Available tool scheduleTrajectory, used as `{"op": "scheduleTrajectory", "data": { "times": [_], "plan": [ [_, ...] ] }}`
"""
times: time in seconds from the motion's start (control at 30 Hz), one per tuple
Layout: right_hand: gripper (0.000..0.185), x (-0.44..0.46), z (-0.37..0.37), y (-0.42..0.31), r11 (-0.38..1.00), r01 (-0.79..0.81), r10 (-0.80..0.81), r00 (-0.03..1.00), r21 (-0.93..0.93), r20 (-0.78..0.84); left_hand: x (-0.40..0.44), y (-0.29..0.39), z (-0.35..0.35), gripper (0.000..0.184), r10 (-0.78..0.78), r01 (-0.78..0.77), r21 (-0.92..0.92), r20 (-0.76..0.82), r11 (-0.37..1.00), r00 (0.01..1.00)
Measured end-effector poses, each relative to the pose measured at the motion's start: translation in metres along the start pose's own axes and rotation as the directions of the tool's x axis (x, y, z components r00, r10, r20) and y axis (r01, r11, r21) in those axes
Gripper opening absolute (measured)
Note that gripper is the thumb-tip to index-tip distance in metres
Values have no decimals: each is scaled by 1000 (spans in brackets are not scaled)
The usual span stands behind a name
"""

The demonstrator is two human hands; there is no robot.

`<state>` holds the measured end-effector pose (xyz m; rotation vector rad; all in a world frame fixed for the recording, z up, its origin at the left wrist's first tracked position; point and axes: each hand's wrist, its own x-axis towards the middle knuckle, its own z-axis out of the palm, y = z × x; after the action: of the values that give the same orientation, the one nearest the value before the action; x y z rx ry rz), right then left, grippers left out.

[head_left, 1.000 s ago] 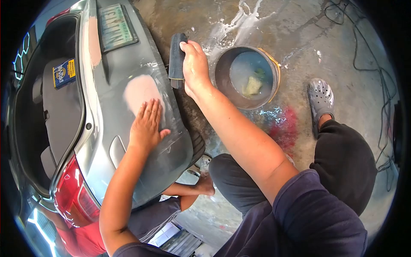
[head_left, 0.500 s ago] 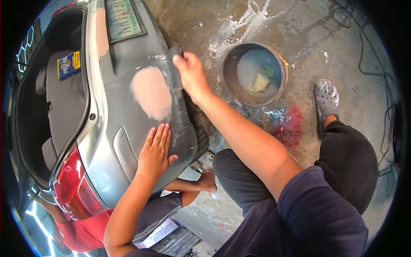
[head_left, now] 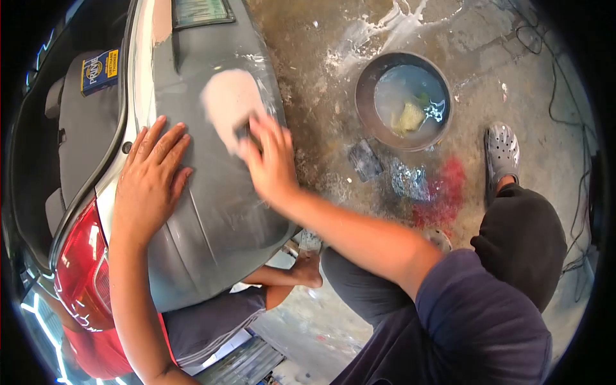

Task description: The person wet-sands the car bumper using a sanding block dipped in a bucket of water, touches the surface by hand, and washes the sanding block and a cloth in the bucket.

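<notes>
The car's grey rear bumper fills the left half of the view, with a smooth pinkish filler patch on it. My right hand is closed around a small dark piece of sandpaper, pressed at the lower part of the patch; motion blurs it, and my fingers hide most of it. My left hand lies flat on the bumper, fingers spread, close to the trunk opening and above the red tail light. It holds nothing.
On the wet floor stands a bucket of cloudy water with a yellowish sponge inside. A dark flat sheet lies near it. A blue-and-yellow box sits in the trunk. Another person's leg shows below the bumper; cables run at right.
My right hand has moved from the bumper's outer edge onto the filler patch. My left hand has shifted left and up, from below the patch toward the trunk edge. The view has shifted slightly.
</notes>
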<state>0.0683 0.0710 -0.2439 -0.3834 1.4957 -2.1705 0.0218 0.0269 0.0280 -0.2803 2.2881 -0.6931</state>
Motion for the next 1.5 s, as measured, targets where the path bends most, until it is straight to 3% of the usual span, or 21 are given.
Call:
{"op": "scheduleTrajectory", "data": {
  "times": [0.07,0.17,0.2,0.3,0.37,0.43,0.5,0.6,0.67,0.73,0.83,0.9,1.0,1.07,1.1,1.13,1.23,1.27,1.37,1.4,1.5],
  "plan": [
    [50,-64,-24,-15,998,39,-43,996,55,75,9,0,6,39,-20,20,-52,-17,998,1000],
    [47,-20,-6,7,991,121,-123,992,51,41,14,4,11,37,-52,46,-78,-79,996,996],
    [44,22,5,11,990,-18,12,999,139,50,14,5,12,37,-36,31,-40,-116,999,993],
    [39,106,30,23,973,-225,222,974,59,50,22,6,9,37,-53,50,-33,-104,998,993],
    [42,87,26,19,983,-177,175,984,49,43,22,5,11,36,-34,33,-6,-134,999,990],
    [46,14,5,-1,994,43,-47,998,98,39,22,2,19,36,-37,32,-30,-157,999,987],
    [51,-53,-18,-23,994,101,-103,994,44,40,21,11,12,30,-56,55,-8,-137,998,989],
    [47,11,4,-4,984,7,-10,1000,176,17,19,18,10,27,-65,66,0,-142,998,988],
    [41,98,33,29,967,-151,147,989,205,32,18,18,10,29,-50,53,12,-150,999,987],
    [47,126,38,31,981,-163,159,986,103,51,20,14,12,33,-22,29,41,-165,999,986],
    [48,55,12,10,995,34,-40,997,95,62,21,14,12,32,-40,42,8,-158,999,987],
    [47,-31,-8,-1,998,63,-63,997,0,40,20,18,9,28,-61,61,-3,-136,998,989],
    [46,-31,-8,6,993,104,-106,994,56,36,22,19,8,27,-78,76,-24,-135,997,988],
    [43,33,10,14,992,-43,36,997,121,63,20,20,10,29,-74,68,-43,-130,997,989],
    [45,64,22,23,998,-20,18,999,67,31,19,17,12,31,-69,63,-48,-136,997,988],
    [53,91,26,19,978,-204,200,975,33,101,20,15,13,33,-67,60,-51,-147,997,987],
    [57,104,28,24,996,-84,86,993,-31,80,18,14,10,35,-56,47,-69,-146,997,988],
    [57,106,30,28,992,-64,58,997,110,50,16,14,12,36,-64,53,-80,-141,995,988],
    [52,85,0,11,908,-312,245,937,280,249,17,13,13,37,-73,61,-93,-128,994,989],
    [46,71,-4,7,937,-242,199,962,250,185,16,13,13,37,-76,65,-92,-125,994,989],
    [43,72,-33,-3,747,-545,399,826,382,398,18,15,11,36,-97,85,-101,-112,991,989]
  ]
}}
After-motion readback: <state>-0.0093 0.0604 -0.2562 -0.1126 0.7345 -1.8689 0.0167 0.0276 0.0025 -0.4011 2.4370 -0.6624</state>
